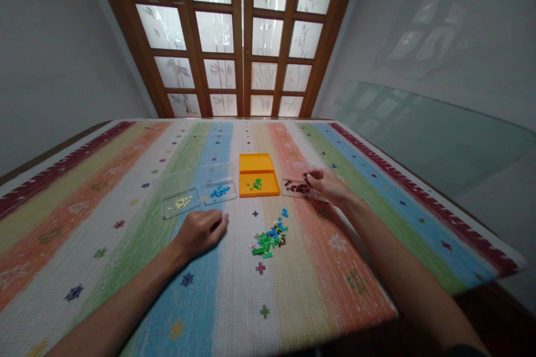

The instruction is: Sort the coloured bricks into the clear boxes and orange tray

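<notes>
My left hand (pixel 204 230) rests on the striped tablecloth (pixel 125 223) with its fingers curled under; nothing shows in it. My right hand (pixel 328 184) reaches over a clear tray (pixel 295 187) holding dark brown pieces, fingertips pinched at its edge; what they pinch is too small to make out. A loose pile of small bricks (pixel 270 237), green, blue and dark, lies between my hands. An orange tray (pixel 258 175) holds a few green pieces. One clear tray (pixel 220 191) holds blue pieces, and another clear tray (pixel 181 202) holds yellow ones.
The table's near edge runs under my right forearm, and its right edge (pixel 460 223) drops off beside a grey wall. A wooden door with frosted glass panes (pixel 247 39) stands beyond the far edge.
</notes>
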